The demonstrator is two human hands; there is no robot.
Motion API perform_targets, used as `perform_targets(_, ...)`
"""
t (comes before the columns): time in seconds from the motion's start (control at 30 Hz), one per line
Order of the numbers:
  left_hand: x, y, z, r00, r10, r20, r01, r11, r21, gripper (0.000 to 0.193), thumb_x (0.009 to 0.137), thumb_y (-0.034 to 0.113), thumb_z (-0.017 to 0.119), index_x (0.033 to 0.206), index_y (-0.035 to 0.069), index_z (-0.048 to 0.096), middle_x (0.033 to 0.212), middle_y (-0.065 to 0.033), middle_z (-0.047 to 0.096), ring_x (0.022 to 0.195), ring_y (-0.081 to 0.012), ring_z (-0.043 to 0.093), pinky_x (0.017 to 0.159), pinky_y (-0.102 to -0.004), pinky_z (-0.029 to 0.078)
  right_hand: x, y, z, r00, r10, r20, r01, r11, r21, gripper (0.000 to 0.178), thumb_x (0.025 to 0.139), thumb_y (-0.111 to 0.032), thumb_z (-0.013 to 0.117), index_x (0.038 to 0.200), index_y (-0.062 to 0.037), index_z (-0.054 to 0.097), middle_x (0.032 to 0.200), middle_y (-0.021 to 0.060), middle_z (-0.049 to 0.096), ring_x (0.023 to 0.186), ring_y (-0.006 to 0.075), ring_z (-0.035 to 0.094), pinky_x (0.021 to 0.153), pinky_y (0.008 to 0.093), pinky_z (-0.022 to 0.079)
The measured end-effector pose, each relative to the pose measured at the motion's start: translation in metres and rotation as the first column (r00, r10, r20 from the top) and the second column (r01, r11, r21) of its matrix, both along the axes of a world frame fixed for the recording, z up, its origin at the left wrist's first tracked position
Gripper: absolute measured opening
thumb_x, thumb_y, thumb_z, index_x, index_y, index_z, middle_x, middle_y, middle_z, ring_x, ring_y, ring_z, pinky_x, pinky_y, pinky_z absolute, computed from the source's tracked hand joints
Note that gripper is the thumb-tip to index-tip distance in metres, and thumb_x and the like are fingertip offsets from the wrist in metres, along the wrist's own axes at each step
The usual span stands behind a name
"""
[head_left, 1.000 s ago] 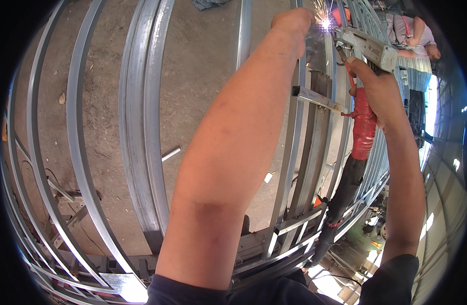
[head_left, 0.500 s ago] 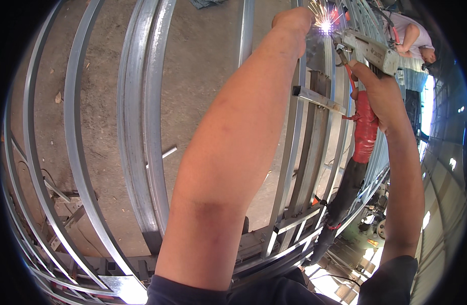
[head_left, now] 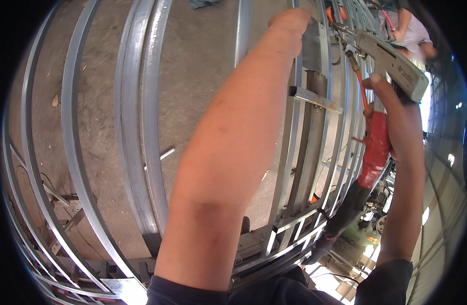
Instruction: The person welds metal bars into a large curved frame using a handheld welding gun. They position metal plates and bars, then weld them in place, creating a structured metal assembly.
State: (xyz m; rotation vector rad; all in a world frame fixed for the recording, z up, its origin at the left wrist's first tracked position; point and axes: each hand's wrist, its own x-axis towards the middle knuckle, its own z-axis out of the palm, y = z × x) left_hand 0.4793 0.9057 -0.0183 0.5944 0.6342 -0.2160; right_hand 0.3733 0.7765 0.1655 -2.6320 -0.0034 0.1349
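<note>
My right hand [head_left: 383, 94] is wrapped round a welding gun [head_left: 391, 63], on the right of the head view. The gun has a pale grey body, a metal nozzle at the far end and a thin orange tube. A red-wrapped section [head_left: 374, 152] runs below my hand into a thick black hose [head_left: 348, 213]. No sparks show at the nozzle. My left hand [head_left: 289, 23] reaches far forward to the metal bars, beside a dark flat plate [head_left: 310, 46]. Its wrist is bent and its fingers are hidden, so what it holds cannot be seen.
Long galvanized bars [head_left: 137, 101] span the frame above a dirty concrete floor [head_left: 192, 66]. A short square tube [head_left: 314, 99] juts across the bars near my right hand. Another person [head_left: 409, 30] is at the far right, holding something red. Dark cloth [head_left: 205, 3] lies at the far edge.
The bright welding spark has gone out. My right hand has drawn the welding gun back to the right and slightly nearer, away from my left hand, which has barely moved.
</note>
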Motion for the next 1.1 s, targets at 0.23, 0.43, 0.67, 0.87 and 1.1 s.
perform_targets(0.23,0.007,-0.005,-0.007,0.988,-0.147,0.044,0.14,0.981,0.138,0.048,0.089,0.026,0.074,0.127,-0.001,0.065,0.129,-0.0204,0.065,0.115,-0.0331,0.064,0.095,-0.0469,0.053,-0.048,-0.03,0.008,0.991,-0.052,-0.121,0.052,0.999,-0.005,0.045,0.096,-0.032,0.079,0.123,-0.0001,0.063,0.1,0.0084,0.073,0.064,0.0105,0.063,0.053,0.0255,0.052)
perform_targets(0.43,0.013,-0.008,-0.018,0.965,-0.231,0.123,0.212,0.966,0.149,0.051,0.091,0.024,0.071,0.132,-0.003,0.058,0.131,-0.0187,0.063,0.111,-0.0304,0.067,0.094,-0.0446,0.055,-0.055,-0.044,0.002,0.972,-0.084,-0.221,0.076,0.996,-0.047,0.05,0.099,-0.027,0.076,0.138,-0.0005,0.061,0.103,0.0042,0.067,0.073,0.0105,0.061,0.065,0.0283,0.054)
perform_targets(0.67,0.026,-0.027,-0.034,0.961,-0.266,0.073,0.207,0.871,0.445,0.032,0.082,0.012,0.079,0.107,-0.005,0.071,0.105,-0.0165,0.073,0.09,-0.0286,0.072,0.076,-0.0422,0.06,-0.057,-0.043,-0.007,0.979,-0.095,-0.182,0.091,0.995,-0.03,0.041,0.098,-0.029,0.078,0.123,0.0004,0.064,0.096,0.0052,0.068,0.066,0.0118,0.063,0.059,0.0266,0.052)
perform_targets(0.87,0.033,-0.03,-0.044,0.95,-0.31,-0.027,0.211,0.577,0.789,0.047,0.073,0.014,0.082,0.111,-0.009,0.068,0.107,-0.0208,0.074,0.096,-0.0299,0.073,0.081,-0.0404,0.06,-0.058,-0.043,-0.013,0.978,-0.101,-0.181,0.099,0.995,-0.017,0.043,0.097,-0.03,0.079,0.124,0.0001,0.063,0.093,0.0039,0.067,0.066,0.0117,0.063,0.058,0.027,0.05)
perform_targets(1.1,0.012,-0.015,-0.023,0.874,-0.485,0.025,0.238,0.471,0.849,0.037,0.071,0.021,0.086,0.097,-0.005,0.078,0.099,-0.0175,0.077,0.087,-0.0249,0.075,0.076,-0.0381,0.06,-0.062,-0.043,-0.014,0.965,-0.152,-0.212,0.142,0.988,-0.061,0.04,0.098,-0.03,0.079,0.121,-0.0014,0.064,0.09,0.0025,0.066,0.066,0.011,0.063,0.059,0.0275,0.049)
